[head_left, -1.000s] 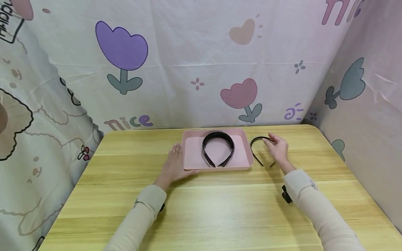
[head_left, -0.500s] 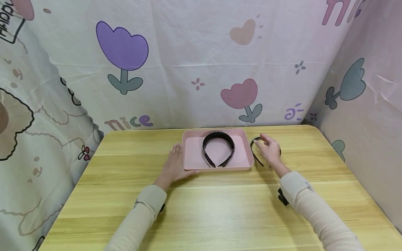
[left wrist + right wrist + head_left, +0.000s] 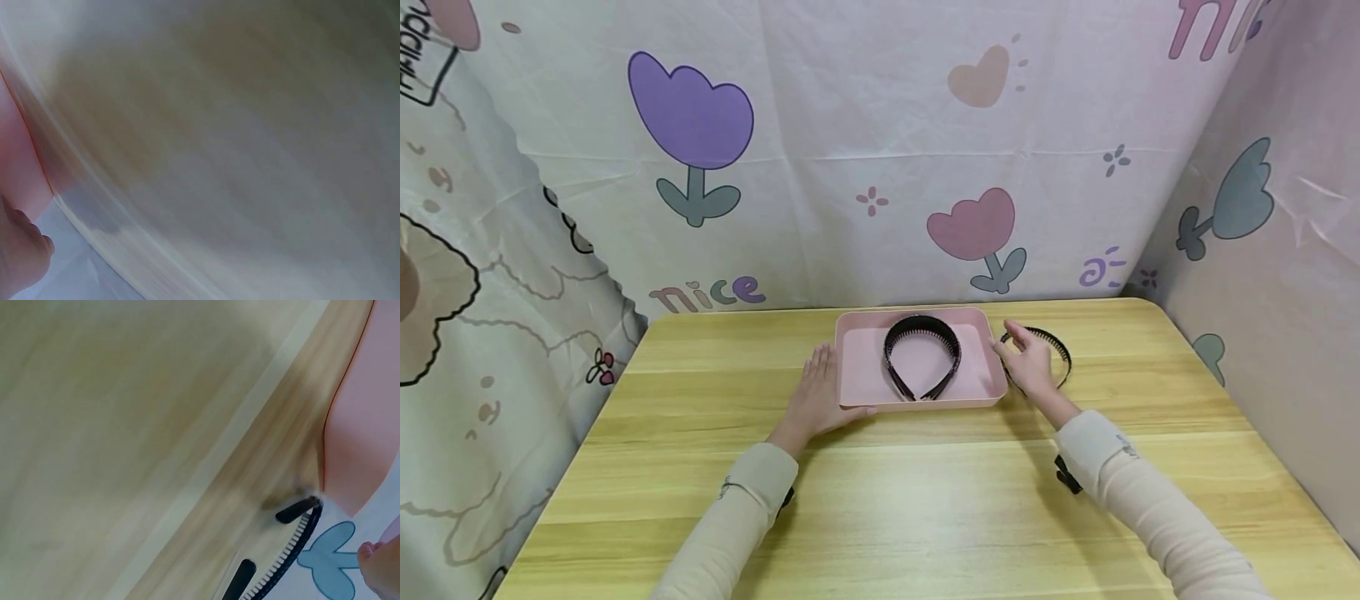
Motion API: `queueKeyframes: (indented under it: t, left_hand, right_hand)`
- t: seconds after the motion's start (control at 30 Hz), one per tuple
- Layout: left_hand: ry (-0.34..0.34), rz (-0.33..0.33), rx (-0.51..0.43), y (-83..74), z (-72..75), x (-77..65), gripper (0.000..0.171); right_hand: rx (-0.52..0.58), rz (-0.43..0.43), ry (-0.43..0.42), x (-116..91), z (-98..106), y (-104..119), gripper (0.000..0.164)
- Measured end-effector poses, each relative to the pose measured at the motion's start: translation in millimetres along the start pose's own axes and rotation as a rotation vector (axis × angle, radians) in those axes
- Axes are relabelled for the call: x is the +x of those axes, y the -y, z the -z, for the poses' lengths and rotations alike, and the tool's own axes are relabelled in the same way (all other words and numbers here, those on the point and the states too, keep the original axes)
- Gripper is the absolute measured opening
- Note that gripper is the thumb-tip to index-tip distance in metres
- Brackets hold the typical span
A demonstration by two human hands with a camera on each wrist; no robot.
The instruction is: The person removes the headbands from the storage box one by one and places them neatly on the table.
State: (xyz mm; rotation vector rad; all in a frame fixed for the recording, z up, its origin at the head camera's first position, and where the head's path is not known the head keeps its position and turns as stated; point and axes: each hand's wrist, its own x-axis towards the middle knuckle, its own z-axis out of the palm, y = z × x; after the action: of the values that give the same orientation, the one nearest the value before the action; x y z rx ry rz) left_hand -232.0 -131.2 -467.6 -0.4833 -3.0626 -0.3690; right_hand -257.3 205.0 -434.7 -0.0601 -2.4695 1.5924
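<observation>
The left hand (image 3: 814, 393), fingers straight, grasping nothing, lies against the left end of a shallow pink rectangular tray (image 3: 861, 367). Inside rests a wide black toothed headband (image 3: 922, 322). The right hand (image 3: 1032, 365), released, reaches the tray's right rim, partly hiding a thin black toothed headband (image 3: 302, 540) on the pale wooden table (image 3: 880, 500).

Over on the counter (image 3: 880, 517), a tray (image 3: 861, 358) holds one headband (image 3: 921, 324); a second headband (image 3: 1063, 346) lies just right, a curtain (image 3: 820, 167) behind.
</observation>
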Motion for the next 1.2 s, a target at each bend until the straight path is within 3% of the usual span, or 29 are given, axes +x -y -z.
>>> queueKeyframes:
  t: [0.8,1.03,1.2]
  left_hand:
    - [0.008,0.004,-0.021,-1.1,0.4,-1.5,0.121]
    - [-0.001,0.006,-0.023,-0.2,-0.4,-1.2,0.121]
    - [0.009,0.006,-0.031,-0.4,0.2,-0.8,0.121]
  right_hand:
    - [0.054,0.029,0.026,-8.7,-43.6,8.8,0.052]
    - [0.025,0.001,0.018,-7.5,-57.7,7.8,0.05]
    - [-0.067,-0.042,-0.025,-8.2,-63.1,10.8,0.047]
